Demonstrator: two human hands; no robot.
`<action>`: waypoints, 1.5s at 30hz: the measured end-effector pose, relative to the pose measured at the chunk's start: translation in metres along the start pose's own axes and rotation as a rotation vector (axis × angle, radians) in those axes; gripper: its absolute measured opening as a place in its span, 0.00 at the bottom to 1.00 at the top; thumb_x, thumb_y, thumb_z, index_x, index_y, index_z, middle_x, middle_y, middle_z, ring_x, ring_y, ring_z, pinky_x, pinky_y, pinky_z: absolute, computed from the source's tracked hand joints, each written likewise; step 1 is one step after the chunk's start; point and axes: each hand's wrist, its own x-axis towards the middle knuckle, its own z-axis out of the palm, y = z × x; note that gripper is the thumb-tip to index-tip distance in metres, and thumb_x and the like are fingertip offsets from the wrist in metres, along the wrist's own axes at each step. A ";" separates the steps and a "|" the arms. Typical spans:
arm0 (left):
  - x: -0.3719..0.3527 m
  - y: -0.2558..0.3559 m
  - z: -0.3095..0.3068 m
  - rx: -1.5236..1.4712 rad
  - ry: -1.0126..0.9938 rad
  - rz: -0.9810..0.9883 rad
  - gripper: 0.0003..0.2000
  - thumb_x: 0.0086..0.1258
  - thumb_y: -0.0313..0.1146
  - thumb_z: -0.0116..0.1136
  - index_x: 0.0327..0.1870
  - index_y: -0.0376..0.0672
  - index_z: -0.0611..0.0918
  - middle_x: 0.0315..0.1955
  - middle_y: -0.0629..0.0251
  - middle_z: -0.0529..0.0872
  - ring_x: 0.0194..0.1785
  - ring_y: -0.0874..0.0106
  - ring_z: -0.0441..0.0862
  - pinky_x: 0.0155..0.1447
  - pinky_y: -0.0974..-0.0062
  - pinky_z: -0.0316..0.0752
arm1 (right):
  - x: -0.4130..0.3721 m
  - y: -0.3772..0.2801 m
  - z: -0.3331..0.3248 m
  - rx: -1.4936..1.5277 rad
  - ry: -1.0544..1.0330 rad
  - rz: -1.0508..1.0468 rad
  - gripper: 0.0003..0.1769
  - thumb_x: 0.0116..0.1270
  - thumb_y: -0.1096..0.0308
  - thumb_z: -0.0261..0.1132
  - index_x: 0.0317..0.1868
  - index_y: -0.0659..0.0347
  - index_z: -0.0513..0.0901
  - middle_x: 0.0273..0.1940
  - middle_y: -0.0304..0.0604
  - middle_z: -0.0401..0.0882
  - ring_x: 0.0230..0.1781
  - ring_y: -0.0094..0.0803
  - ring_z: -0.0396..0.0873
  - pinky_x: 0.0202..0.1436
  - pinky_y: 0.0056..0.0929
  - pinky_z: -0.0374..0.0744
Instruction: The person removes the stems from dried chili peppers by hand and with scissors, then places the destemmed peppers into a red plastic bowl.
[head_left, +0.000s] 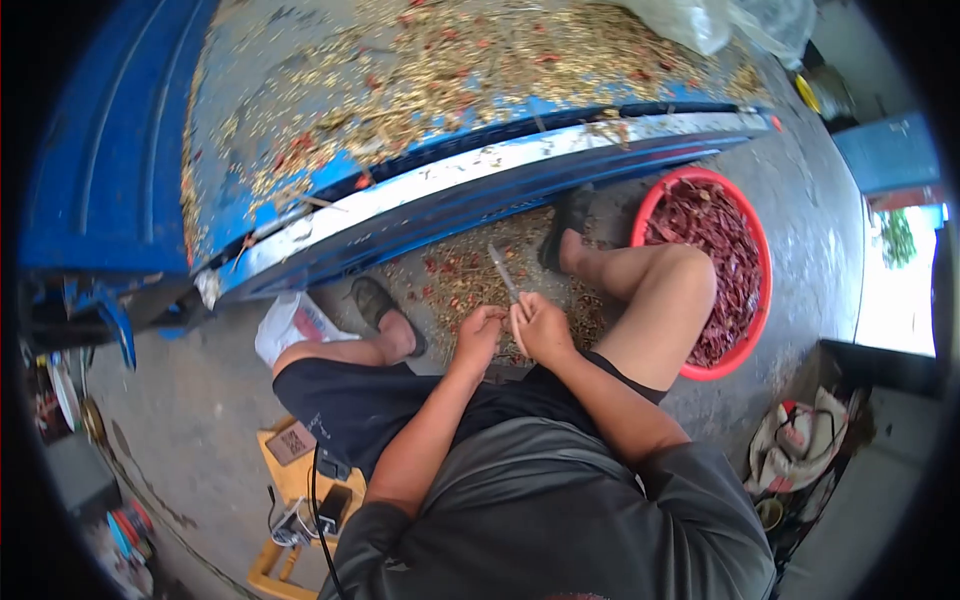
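Note:
My right hand (pixel 543 327) is wrapped round the handles of a pair of scissors (pixel 503 270), whose blades point up and away over the littered floor. Just to its left, close beside the scissors, my left hand (pixel 482 335) has its fingers pinched together; what lies between them is too small to make out. Beyond my right knee stands a red tub (pixel 763 292) filled with dried red chillies (pixel 712 270). Bits of stem and red scraps (pixel 455 285) lie on the floor between my feet.
A blue truck bed (pixel 400 190) strewn with stems and seeds (pixel 430 75) crosses in front. A white plastic bag (pixel 290 325) lies by my left foot. At lower left, a wooden stool (pixel 290 475) holds a phone and cables. A cloth sack (pixel 795 445) is at right.

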 end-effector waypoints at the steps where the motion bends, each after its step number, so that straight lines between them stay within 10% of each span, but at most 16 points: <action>1: -0.001 0.001 0.000 0.017 -0.034 0.001 0.08 0.75 0.28 0.48 0.46 0.41 0.80 0.24 0.76 0.74 0.23 0.85 0.65 0.25 0.83 0.59 | -0.001 -0.006 -0.003 -0.041 0.000 0.005 0.17 0.66 0.63 0.68 0.47 0.68 0.82 0.41 0.61 0.85 0.45 0.55 0.85 0.47 0.43 0.82; 9: -0.010 0.015 0.003 -0.056 -0.070 -0.077 0.09 0.75 0.27 0.46 0.47 0.42 0.80 0.23 0.76 0.73 0.22 0.85 0.64 0.25 0.84 0.57 | 0.002 0.047 0.021 0.043 0.008 -0.045 0.15 0.66 0.64 0.72 0.39 0.65 0.76 0.30 0.52 0.82 0.32 0.43 0.85 0.35 0.39 0.80; 16: -0.008 0.006 0.003 -0.037 -0.076 -0.056 0.08 0.74 0.27 0.47 0.46 0.41 0.80 0.21 0.76 0.73 0.20 0.85 0.64 0.24 0.84 0.56 | 0.006 0.024 -0.004 0.726 -0.416 0.471 0.14 0.63 0.71 0.73 0.40 0.59 0.74 0.31 0.38 0.81 0.26 0.25 0.84 0.24 0.19 0.79; 22: -0.013 0.009 -0.002 -0.008 -0.095 -0.059 0.08 0.75 0.28 0.48 0.45 0.42 0.81 0.21 0.76 0.73 0.21 0.84 0.65 0.24 0.82 0.59 | 0.006 0.025 -0.021 0.676 -0.297 0.356 0.15 0.63 0.70 0.74 0.41 0.60 0.74 0.32 0.41 0.83 0.26 0.25 0.83 0.23 0.21 0.78; 28: -0.015 0.010 -0.007 -0.034 -0.093 -0.064 0.08 0.75 0.28 0.48 0.44 0.41 0.81 0.21 0.77 0.71 0.21 0.83 0.64 0.25 0.82 0.59 | 0.003 -0.056 -0.174 0.172 0.373 -0.179 0.10 0.77 0.71 0.54 0.35 0.62 0.75 0.28 0.39 0.79 0.27 0.23 0.77 0.36 0.24 0.78; 32: -0.008 -0.002 -0.002 -0.034 -0.135 -0.042 0.07 0.75 0.29 0.48 0.44 0.41 0.81 0.20 0.77 0.70 0.20 0.84 0.63 0.24 0.81 0.56 | 0.020 0.004 -0.263 0.258 0.719 -0.144 0.09 0.66 0.68 0.69 0.37 0.62 0.77 0.31 0.37 0.78 0.31 0.25 0.76 0.38 0.29 0.75; 34: -0.010 0.006 0.001 -0.043 -0.132 -0.025 0.07 0.75 0.29 0.48 0.45 0.40 0.81 0.20 0.77 0.70 0.21 0.84 0.63 0.24 0.81 0.57 | 0.013 0.031 -0.295 -0.177 0.849 -0.146 0.10 0.68 0.67 0.68 0.35 0.63 0.77 0.30 0.39 0.78 0.29 0.26 0.75 0.35 0.30 0.75; 37: -0.012 0.003 0.001 -0.029 -0.135 0.004 0.08 0.75 0.29 0.49 0.45 0.40 0.81 0.21 0.77 0.70 0.21 0.84 0.63 0.25 0.81 0.57 | 0.011 0.061 -0.315 -0.484 0.897 0.117 0.12 0.68 0.66 0.68 0.35 0.64 0.77 0.27 0.42 0.76 0.26 0.28 0.73 0.33 0.31 0.73; 45: -0.013 0.008 0.003 0.045 -0.112 0.031 0.08 0.73 0.29 0.48 0.44 0.41 0.82 0.21 0.77 0.71 0.22 0.84 0.63 0.26 0.81 0.58 | 0.041 -0.024 -0.264 -0.197 0.505 -0.144 0.11 0.67 0.64 0.70 0.38 0.65 0.82 0.27 0.44 0.78 0.27 0.28 0.75 0.34 0.32 0.74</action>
